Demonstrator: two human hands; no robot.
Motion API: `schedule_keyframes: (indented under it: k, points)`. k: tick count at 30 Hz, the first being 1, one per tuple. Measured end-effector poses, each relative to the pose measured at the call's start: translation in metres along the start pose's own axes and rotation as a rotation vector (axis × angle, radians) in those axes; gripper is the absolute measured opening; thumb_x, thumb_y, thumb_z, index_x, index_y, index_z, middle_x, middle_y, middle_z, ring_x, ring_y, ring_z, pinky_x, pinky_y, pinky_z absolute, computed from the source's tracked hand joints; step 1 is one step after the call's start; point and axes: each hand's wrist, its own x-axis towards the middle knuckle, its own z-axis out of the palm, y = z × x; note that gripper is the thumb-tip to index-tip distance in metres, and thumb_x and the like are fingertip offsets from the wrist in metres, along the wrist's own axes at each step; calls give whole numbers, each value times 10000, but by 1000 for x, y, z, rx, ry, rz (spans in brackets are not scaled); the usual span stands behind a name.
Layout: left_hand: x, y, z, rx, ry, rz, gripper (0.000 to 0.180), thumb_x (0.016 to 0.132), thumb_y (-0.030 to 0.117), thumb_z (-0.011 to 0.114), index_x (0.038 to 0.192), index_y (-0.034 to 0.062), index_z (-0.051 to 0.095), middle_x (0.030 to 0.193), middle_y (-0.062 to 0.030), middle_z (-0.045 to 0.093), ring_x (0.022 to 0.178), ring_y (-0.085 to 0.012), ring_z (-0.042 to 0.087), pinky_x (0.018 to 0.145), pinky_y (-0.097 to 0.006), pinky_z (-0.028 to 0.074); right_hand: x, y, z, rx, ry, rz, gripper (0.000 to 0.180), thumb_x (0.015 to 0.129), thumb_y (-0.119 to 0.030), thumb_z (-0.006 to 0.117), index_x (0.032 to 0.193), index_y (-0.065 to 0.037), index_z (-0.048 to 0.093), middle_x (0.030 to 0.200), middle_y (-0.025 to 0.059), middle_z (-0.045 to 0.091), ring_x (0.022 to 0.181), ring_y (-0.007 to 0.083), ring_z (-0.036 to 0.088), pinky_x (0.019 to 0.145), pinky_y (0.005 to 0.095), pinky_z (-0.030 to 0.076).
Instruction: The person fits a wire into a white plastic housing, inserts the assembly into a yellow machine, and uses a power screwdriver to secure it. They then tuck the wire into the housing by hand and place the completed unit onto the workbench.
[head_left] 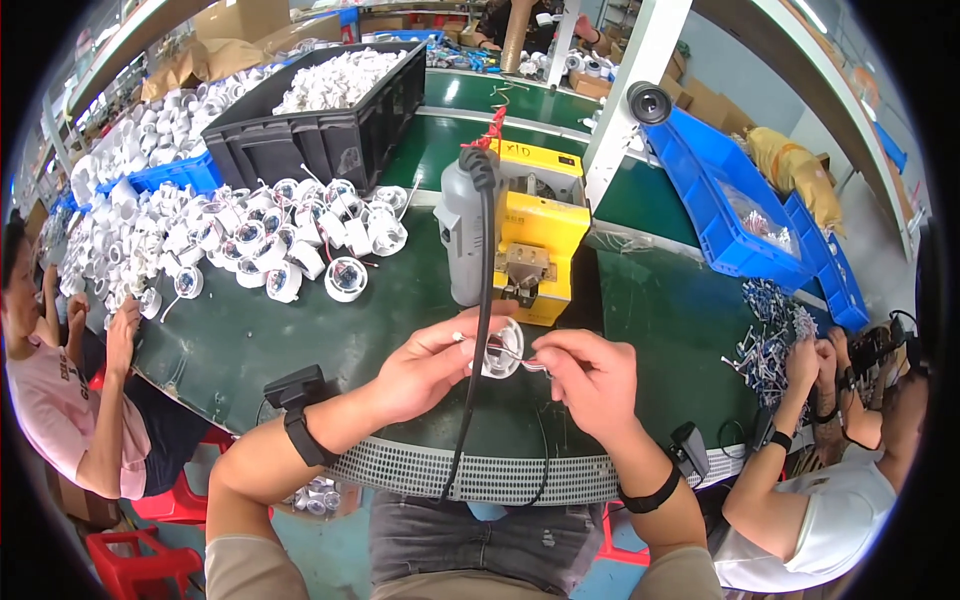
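My left hand (425,362) grips a small white round housing (500,362) with a clear rim, its open side turned to the right. Close by on the right, my right hand (594,378) pinches thin wires (533,365) that run out of the housing. A black cable (481,310) hangs down in front of the left fingertips and partly hides them. Just beyond both hands stands a yellow machine (545,240) with a metal block on its front. A grey cylindrical body (462,235) is beside it on the left.
Many white round housings (345,278) lie piled on the green table (300,345) to the left. Behind them is a black crate (300,147) of small white parts. Blue bins (725,215) stand far right. Co-workers sit at both sides; a white post (632,100) rises behind.
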Motion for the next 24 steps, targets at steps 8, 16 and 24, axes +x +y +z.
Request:
schedule_keyframes:
  k: [8, 16, 24]
  points:
    - [2, 1, 6, -58, -97, -69, 561, 975, 159, 470, 1470, 21, 246, 1499, -128, 298, 1321, -248, 397, 1089, -394, 330, 2, -1, 21, 207, 13, -64, 154, 852, 18, 641, 1001, 40, 669, 782, 64, 632, 609, 105, 627, 510, 198, 480]
    - [1, -1, 12, -167, -132, -119, 556, 989, 58, 360, 1502, 43, 145, 1456, -79, 345, 1306, -187, 394, 1087, -344, 315, -1, 9, 18, -231, 69, -333, 230, 733, 0, 759, 955, 5, 702, 968, 112, 596, 681, 166, 642, 582, 235, 503]
    - [-3, -3, 11, -102, -114, -90, 580, 993, 71, 412, 1508, 63, 143, 1478, -68, 296, 1301, -151, 381, 1072, -314, 322, 8, 10, 21, -213, 56, -261, 339, 723, -28, 760, 1048, -22, 664, 1004, 106, 618, 844, 214, 640, 694, 294, 530]
